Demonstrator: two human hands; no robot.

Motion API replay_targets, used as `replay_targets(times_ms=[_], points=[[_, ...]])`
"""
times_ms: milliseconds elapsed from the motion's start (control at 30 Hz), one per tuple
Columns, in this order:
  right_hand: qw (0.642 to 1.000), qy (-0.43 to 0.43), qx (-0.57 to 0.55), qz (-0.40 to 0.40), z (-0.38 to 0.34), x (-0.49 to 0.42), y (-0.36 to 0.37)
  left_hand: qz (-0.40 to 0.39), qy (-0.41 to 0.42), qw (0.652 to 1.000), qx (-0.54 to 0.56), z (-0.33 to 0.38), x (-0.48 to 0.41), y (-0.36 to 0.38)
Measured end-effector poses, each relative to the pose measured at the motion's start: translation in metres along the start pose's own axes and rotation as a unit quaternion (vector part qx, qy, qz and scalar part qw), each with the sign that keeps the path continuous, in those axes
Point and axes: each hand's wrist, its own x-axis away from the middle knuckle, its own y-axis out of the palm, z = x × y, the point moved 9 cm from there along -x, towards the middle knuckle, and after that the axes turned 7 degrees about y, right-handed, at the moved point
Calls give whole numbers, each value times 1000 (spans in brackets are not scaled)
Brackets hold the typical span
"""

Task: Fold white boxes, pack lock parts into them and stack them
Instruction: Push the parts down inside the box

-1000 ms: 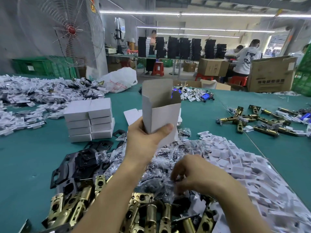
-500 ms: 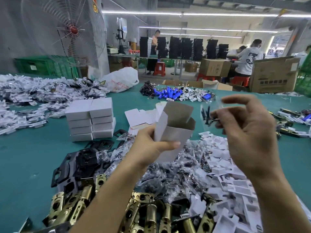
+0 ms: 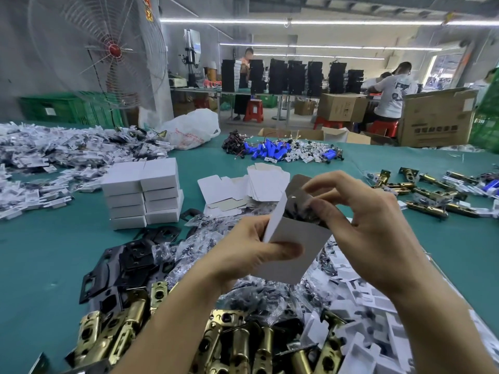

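Many lock parts [image 3: 243, 346] cover a teal table [image 3: 40, 252], fan [image 3: 113, 49] behind.

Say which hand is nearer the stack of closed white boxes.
Left. The left hand, gripping the open box, is right of the stack; the right hand, pinching a parts bag, is farther right.

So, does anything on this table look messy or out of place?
The flat white cardboard blanks lie in a skewed fan, unlike the squared stack of folded white boxes beside them. Nothing looks damaged.

Left grip [image 3: 243, 256] raised, thumb clamped across, right grip [image 3: 372, 225] beside it, pinching downward
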Motion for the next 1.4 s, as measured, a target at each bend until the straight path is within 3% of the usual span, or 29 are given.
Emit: replay_targets(times_ms=[233,333,500,667,867,1200,1400], points=[[998,29,55,-27,10,0,2,-4,-15,1000,0,-4,1,0],[998,13,53,27,7,0,-5,7,-15,1000,14,-3,1,-2],[991,5,-59,122,4,1,-26,22,-17,1000,5,-2,1,-6],[994,36,-83,68,3,0,-6,21,-1,1000,16,3,1,-4],[987,41,141,62,6,0,-6,39,-1,999,12,0,0,-8],[969,114,188,-116,20,5,13,44,-1,999,-21,-2,1,-11],[975,71,133,-166,14,7,19,58,15,998,-16,-1,0,-14]])
